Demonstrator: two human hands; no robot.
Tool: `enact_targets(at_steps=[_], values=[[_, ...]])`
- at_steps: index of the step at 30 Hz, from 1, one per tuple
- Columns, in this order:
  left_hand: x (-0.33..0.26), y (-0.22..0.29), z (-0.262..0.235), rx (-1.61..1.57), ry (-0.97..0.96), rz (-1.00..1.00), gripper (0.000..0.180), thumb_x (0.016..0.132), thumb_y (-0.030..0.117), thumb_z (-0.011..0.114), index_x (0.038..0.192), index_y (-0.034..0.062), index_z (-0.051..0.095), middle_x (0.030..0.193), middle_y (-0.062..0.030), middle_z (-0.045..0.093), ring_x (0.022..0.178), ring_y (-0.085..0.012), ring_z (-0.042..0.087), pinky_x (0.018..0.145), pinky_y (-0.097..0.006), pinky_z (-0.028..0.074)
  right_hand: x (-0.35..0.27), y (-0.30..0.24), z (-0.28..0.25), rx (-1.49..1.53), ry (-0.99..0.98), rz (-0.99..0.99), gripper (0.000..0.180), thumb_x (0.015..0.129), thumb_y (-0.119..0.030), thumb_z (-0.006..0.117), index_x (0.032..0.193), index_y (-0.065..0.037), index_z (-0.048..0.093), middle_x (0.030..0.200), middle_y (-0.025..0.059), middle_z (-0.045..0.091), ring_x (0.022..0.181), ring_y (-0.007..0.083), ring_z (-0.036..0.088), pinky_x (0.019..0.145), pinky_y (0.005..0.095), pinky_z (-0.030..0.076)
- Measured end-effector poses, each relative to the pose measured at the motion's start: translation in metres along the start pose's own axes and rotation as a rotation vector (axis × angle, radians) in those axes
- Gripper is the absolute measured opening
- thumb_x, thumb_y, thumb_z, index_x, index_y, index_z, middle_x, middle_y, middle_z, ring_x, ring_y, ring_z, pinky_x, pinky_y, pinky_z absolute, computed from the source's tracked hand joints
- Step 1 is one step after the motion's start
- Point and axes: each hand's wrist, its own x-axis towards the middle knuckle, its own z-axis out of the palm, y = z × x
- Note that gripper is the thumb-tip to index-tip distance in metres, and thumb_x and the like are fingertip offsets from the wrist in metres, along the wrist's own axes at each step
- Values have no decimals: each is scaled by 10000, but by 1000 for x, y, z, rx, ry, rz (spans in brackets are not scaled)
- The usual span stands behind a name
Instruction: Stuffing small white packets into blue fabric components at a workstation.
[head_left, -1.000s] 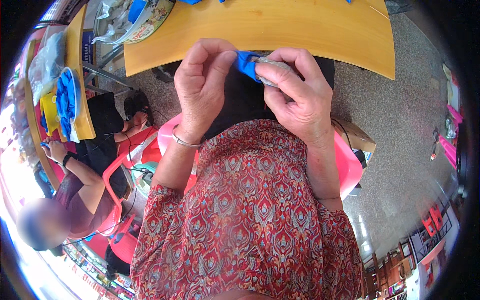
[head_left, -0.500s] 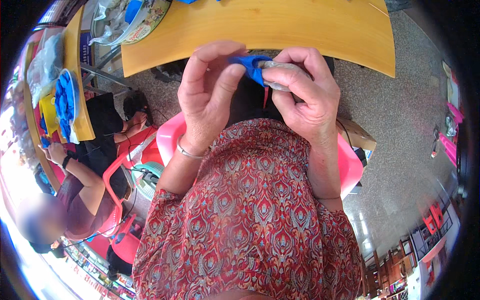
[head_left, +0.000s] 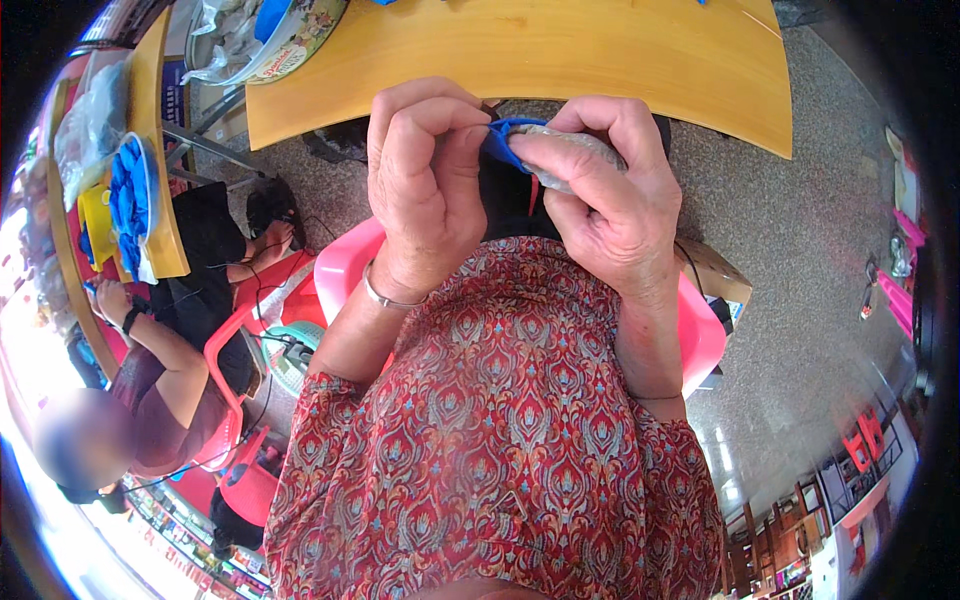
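Pinching a blue cloth piece (head_left: pixel 500 146) by its left edge with the left hand (head_left: pixel 425 185), and grasping the crinkled greyish wad (head_left: pixel 570 158) touching it in the curled right hand (head_left: pixel 622 195). Holding both up over the dark-clothed lap (head_left: pixel 512 208), just short of the near edge of the yellow wooden worktop (head_left: pixel 520 60).

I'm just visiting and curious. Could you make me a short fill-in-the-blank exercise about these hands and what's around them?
1. While the right hand grips a pale grey item, the fingertips of the left hand are at the edge of some ____-coloured material.
2. The bracelet circles the person's ____ wrist.
3. The person in the patterned shirt sits on a ____-coloured chair.

Missing words: blue; left; pink.
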Motion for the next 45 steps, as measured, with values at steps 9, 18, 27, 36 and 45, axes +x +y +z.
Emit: enact_targets(at_steps=[9, 18, 27, 36, 45], values=[[-8, 3, 2, -22, 13, -17, 34, 897, -25, 547, 917, 2, 547, 958, -117, 568, 874, -192, 555, 788, -278, 461, 5, -5, -10, -60, -85, -41, 316, 600, 6, 708, 884, -130, 686, 862, 49, 544, 789, 258, 553, 669, 352, 462], [-12, -2, 11, -863, 26, -480, 311, 924, 50, 567, 1216, -16, 483, 1198, -140, 559, 1131, -231, 541, 969, -337, 432, -5, 0, 1, 477, -26, 278, 444, 725, 70, 671, 1152, -49, 653, 968, 84, 584, 829, 183, 598, 746, 274, 490], [-34, 12, 13, -1189, -72, -913, 388, 926, 39, 574, 1296, 3, 463, 1176, -60, 586, 1075, -141, 554, 950, -305, 442, -9, 19, -5, 706, -188, 493, 351, 837, -82, 697, 1168, 15, 628, 1051, 63, 624, 918, 107, 586, 757, 229, 466], [-39, 7, 11, -1159, -86, -1125, 258, 931, 76, 578, 1182, 17, 579, 1075, -31, 633, 952, -110, 582, 860, -273, 474, -17, 36, 13, 887, -124, 684, 402, 854, -73, 671, 1234, 6, 567, 1048, 77, 639, 896, 93, 594, 759, 232, 498], [-34, 2, 3, -1010, -227, -1087, 278, 931, 81, 572, 1198, 4, 587, 1085, -40, 631, 962, -102, 565, 882, -256, 451, -16, 39, 7, 417, -230, 463, 520, 745, -16, 716, 1244, -118, 612, 894, 16, 592, 836, 100, 587, 740, 240, 482]])
